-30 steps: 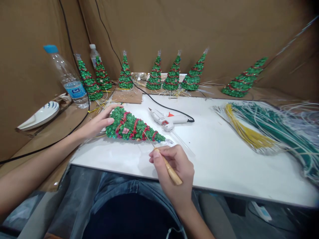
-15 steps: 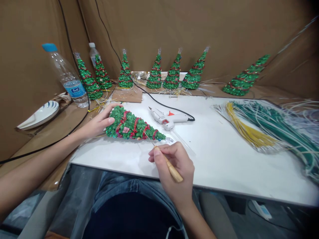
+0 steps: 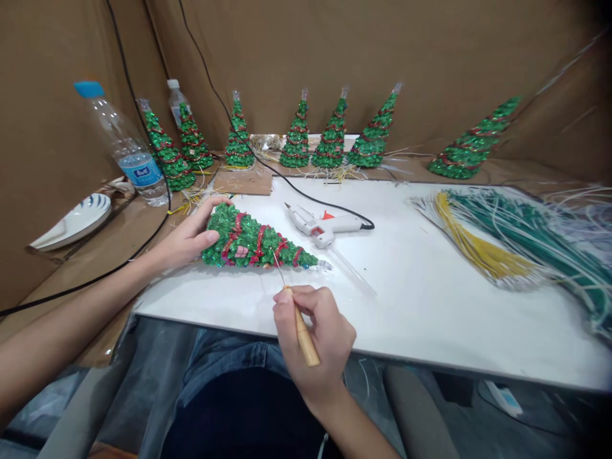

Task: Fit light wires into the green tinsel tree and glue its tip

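Note:
A green beaded tree [image 3: 248, 245] with red garlands and a pink square lies on its side on the white board, its clear tip pointing right. My left hand [image 3: 191, 236] is closed round its wide base, thumb on the near side. In my right hand [image 3: 313, 331] is an awl [image 3: 306, 341] with a wooden handle, pinched between thumb and fingers. The awl's thin metal shaft reaches up to the tree's lower edge, between two red bands; whether its tip enters the tree cannot be made out.
Behind the tree lies a white glue gun [image 3: 325, 226] with a glue stick and black cord. Several upright trees [image 3: 296, 137] line the back. Yellow and green wire bundles [image 3: 482, 245] are right; a bottle [image 3: 143, 172] and white dish [image 3: 79, 220] left.
My right hand has moved left and slightly down with the awl, whose shaft now stands steeper against the tree. My left hand still holds the base.

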